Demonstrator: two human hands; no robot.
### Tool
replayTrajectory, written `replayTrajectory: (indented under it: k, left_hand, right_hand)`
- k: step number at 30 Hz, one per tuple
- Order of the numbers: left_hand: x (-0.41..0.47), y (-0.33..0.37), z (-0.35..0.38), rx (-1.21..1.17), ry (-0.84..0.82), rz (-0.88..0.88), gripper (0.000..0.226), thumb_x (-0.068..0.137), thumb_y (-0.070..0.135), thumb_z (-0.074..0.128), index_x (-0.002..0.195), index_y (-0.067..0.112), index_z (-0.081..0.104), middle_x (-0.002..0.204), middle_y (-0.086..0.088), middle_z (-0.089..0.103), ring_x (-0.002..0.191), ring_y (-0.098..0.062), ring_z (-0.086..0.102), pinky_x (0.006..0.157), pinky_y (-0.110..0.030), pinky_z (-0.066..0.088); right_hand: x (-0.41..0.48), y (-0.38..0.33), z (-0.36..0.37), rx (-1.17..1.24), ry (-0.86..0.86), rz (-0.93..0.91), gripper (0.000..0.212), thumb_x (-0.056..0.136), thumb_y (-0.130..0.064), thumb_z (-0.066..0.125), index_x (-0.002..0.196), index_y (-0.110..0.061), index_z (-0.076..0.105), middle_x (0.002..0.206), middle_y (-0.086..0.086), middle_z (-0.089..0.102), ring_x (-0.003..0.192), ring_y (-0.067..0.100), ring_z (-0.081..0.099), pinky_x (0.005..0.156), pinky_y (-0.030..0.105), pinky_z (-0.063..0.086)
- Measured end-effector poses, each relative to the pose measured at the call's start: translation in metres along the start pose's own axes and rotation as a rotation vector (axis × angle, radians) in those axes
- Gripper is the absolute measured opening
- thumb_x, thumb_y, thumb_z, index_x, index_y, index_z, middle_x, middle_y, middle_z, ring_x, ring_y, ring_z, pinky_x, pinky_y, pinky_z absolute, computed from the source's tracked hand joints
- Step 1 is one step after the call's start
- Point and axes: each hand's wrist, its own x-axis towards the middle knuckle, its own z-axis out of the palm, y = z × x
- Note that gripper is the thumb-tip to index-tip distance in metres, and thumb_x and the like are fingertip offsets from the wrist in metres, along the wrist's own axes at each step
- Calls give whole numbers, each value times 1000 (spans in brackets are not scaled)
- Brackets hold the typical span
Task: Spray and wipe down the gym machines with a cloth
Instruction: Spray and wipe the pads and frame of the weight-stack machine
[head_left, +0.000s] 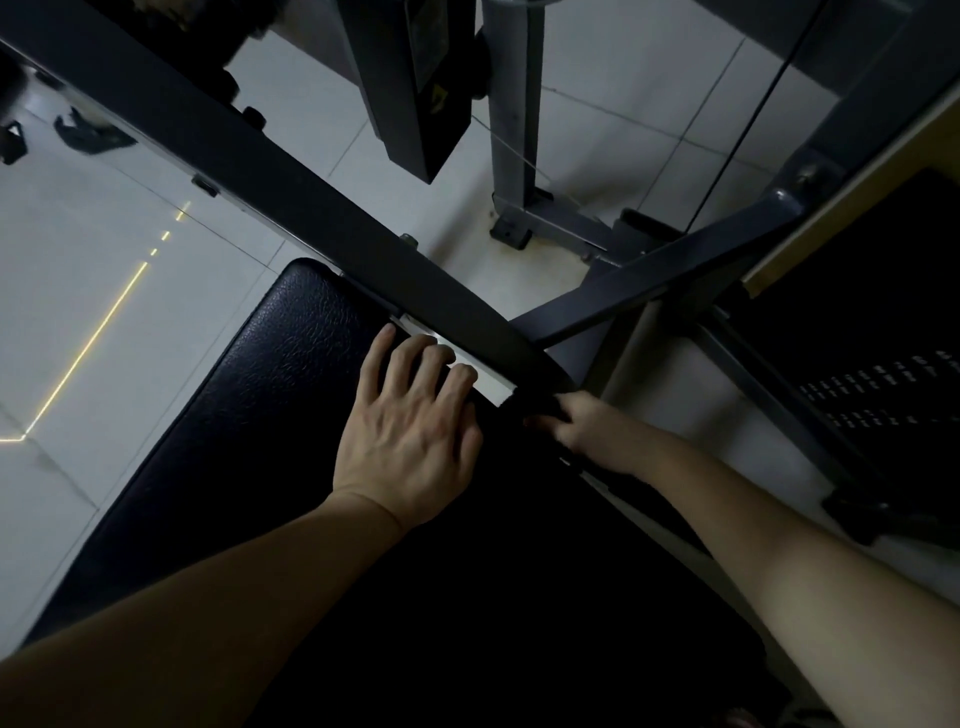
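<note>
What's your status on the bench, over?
Left hand grips bench pad top edge. Right hand curled at pad's side, grasp too dark to read. Frame bar crosses just ahead.

Dim room with a pale tiled floor (62, 260) crossed by a thin yellow light streak (88, 345).
</note>
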Motion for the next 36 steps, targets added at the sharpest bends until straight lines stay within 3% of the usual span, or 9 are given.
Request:
replayTrajectory:
  k: [4, 7, 10, 15, 20, 23, 29, 32, 36]
  left_hand:
    - [0, -1, -2, -10, 5, 0, 43, 89, 38, 44, 117, 12, 64, 119, -9, 59, 128, -37, 48, 123, -56, 18]
    - [1, -1, -1, -14, 5, -4, 41, 89, 38, 45, 116, 12, 64, 117, -9, 59, 127, -36, 48, 123, -55, 18]
    - [0, -1, 0, -4, 2, 3, 42, 89, 38, 45, 117, 13, 64, 118, -8, 59, 128, -36, 48, 123, -55, 18]
    - [0, 0, 0, 4, -4, -3, 42, 90, 38, 43, 117, 13, 63, 120, -8, 59, 129, -35, 46, 124, -54, 15]
    - [1, 0, -1, 0, -1, -3, 41, 89, 38, 44, 116, 14, 62, 118, -7, 59, 128, -35, 47, 124, -55, 17]
    - [0, 0, -1, -2, -9, -7, 41, 90, 38, 43, 117, 14, 63, 119, -7, 59, 129, -35, 47, 124, -55, 17]
    - [-1, 0, -1, 8, -6, -12, 41, 90, 39, 43, 116, 14, 63, 118, -8, 59, 128, -36, 47, 123, -55, 18]
    - [0, 1, -1, 5, -9, -14, 40, 90, 38, 44, 116, 14, 62, 118, -8, 59, 128, -35, 47, 124, -54, 17]
    - [0, 1, 0, 4, -4, -9, 40, 90, 38, 44, 116, 14, 63, 118, -7, 59, 129, -35, 47, 123, -54, 17]
  right_hand:
    - [-46, 12, -7, 108, -25, -133, 44, 92, 14, 53, 121, -17, 64, 98, -13, 69, 91, -8, 60, 80, 13, 43]
    - [-38, 13, -1, 19, -4, -94, 29, 97, 1, 55, 108, -25, 61, 82, -21, 68, 85, -7, 60, 74, 14, 42]
    - [-14, 1, 7, -144, 76, 3, 9, 101, -23, 56, 99, -14, 55, 92, 3, 61, 98, 19, 60, 72, 24, 35]
    - [13, -19, 5, -28, 45, 184, 50, 100, -44, 56, 127, -2, 59, 115, 14, 62, 101, 21, 55, 82, 22, 36]
    - [-15, -11, -6, 96, 99, 98, 21, 101, -24, 59, 82, -14, 59, 73, 0, 61, 70, 9, 59, 56, 9, 41]
    - [-44, 0, -13, 305, 94, -23, 29, 99, 5, 51, 86, -17, 64, 60, -12, 64, 57, -4, 59, 57, 14, 43]
    - [-62, -4, -11, 473, -9, 29, 21, 100, -21, 54, 108, -12, 72, 95, 6, 73, 89, 15, 69, 76, 22, 51]
    - [-45, -5, 2, 99, -33, -37, 47, 91, -44, 47, 127, -17, 61, 120, 6, 69, 117, 18, 62, 100, 34, 45]
    - [-14, 1, 7, -142, 19, 58, 41, 102, -35, 50, 136, -11, 54, 129, 15, 62, 125, 27, 55, 94, 32, 40]
